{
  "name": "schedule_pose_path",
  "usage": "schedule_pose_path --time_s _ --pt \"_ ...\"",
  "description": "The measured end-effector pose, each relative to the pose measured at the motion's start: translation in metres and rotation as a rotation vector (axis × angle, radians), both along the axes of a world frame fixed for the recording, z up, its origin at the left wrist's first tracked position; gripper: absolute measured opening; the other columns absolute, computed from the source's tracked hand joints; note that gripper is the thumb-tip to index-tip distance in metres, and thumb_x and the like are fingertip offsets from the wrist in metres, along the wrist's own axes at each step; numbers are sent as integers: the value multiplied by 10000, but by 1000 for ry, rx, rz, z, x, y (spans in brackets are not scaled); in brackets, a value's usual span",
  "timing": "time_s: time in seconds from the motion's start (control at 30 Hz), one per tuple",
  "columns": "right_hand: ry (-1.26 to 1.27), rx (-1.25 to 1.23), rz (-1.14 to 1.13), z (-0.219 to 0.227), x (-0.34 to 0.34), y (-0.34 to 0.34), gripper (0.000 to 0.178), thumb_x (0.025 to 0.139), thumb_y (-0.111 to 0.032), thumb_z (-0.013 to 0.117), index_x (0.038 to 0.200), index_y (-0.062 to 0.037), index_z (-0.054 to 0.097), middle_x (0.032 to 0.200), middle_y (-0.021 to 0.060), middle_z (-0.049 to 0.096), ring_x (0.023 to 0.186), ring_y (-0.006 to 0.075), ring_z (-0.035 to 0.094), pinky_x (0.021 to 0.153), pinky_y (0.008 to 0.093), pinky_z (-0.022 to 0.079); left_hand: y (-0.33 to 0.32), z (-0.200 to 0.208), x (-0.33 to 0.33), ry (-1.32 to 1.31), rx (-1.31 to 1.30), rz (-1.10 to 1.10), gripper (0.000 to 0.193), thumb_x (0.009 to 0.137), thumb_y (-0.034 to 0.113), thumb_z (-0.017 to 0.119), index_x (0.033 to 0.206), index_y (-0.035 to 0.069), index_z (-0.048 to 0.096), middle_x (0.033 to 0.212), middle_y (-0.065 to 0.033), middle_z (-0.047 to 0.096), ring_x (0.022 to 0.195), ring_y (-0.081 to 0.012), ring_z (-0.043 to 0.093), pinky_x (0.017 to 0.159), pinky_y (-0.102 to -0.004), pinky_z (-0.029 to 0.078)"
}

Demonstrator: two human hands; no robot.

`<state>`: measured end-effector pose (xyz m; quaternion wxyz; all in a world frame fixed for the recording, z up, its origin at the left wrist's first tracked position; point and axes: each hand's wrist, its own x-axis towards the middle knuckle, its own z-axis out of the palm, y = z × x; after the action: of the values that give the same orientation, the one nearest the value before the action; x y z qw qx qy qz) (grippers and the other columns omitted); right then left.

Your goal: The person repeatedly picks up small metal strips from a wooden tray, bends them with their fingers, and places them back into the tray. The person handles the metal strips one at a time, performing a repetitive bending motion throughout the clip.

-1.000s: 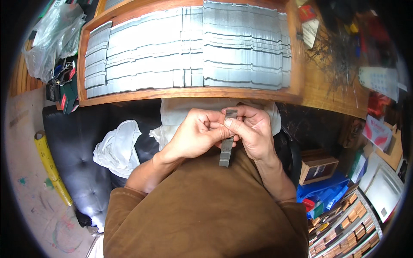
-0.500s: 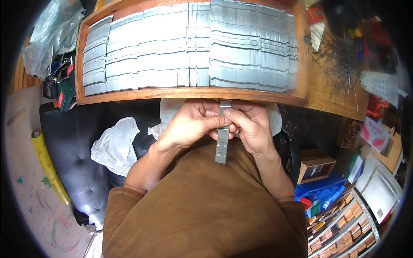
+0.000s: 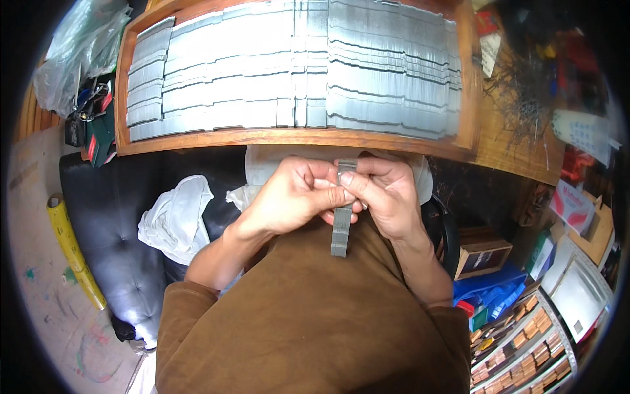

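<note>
The table (image 3: pixel 508 148) extends past the right end of the tray and appears to carry it. The tray (image 3: pixel 295 138) lies beyond the hands, long side facing the person; this orientation probably keeps its full length within reach. Its raised wooden rim likely serves to keep the contents from sliding off.

The metal pieces (image 3: pixel 394 72) stand packed side by side in the tray. Close packing appears to hold them upright and aligned; the stepped lines across them suggest groups of differing height or offset.

The right hand (image 3: pixel 394 203) and left hand (image 3: pixel 285 200) meet in front of the torso, below the near rim. Both grips are closed on the strip (image 3: pixel 340 233). The right thumb presses on its face near the upper end; the left thumb reaches across lower down. Two-sided support presumably steadies the strip and leaves the fingertips free for fine adjustment.

The strip is held in the air between tray and torso, its lower end projecting toward the person. It is narrow, straight-sided, dull grey and metallic, with fine cross lines. Whether it is one piece or several stacked cannot be determined.
</note>
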<state>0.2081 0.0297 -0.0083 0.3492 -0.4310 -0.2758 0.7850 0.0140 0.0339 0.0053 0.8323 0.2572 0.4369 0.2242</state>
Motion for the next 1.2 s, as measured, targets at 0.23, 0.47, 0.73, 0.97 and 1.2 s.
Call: schedule_pose_path --time_s 0.23,0.47,0.73,0.97,1.2 --pt "12 32 19 2 -5 -7 95 975 -29 685 936 55 705 797 0 555 624 57 569 521 222 486 -15 11 -4 -14 9 55 172 1008 103 679 1123 -18 717 970 -87 770 848 -146 753 671 -231 583" --pt "6 36 44 -2 -7 -10 102 986 -36 669 960 54 711 791 -7 549 618 49 556 511 216 474 -20 9 -7 -10 -11 48 183 1006 111 684 1136 -14 715 961 -87 774 836 -147 757 642 -220 574" --pt "4 33 66 -1 -4 -10 116 997 -60 664 982 45 711 761 2 588 611 56 564 512 218 463 -20 8 -8 -43 -18 36 193 1003 118 687 1144 -10 716 971 -90 775 841 -148 759 632 -219 573" --pt "29 8 63 -1 -4 -10 124 1004 -67 658 983 44 709 750 5 600 604 59 568 511 218 466 -19 10 -7 -31 -17 33 197 1000 125 690 1145 -6 718 980 -86 775 844 -145 758 629 -214 567" --pt "35 31 56 -2 -4 -10 130 1001 -58 664 1032 62 703 787 5 581 615 58 570 524 217 476 -19 10 -7 -6 -13 24 190 999 121 687 1139 -3 721 975 -85 775 847 -139 755 623 -210 556"
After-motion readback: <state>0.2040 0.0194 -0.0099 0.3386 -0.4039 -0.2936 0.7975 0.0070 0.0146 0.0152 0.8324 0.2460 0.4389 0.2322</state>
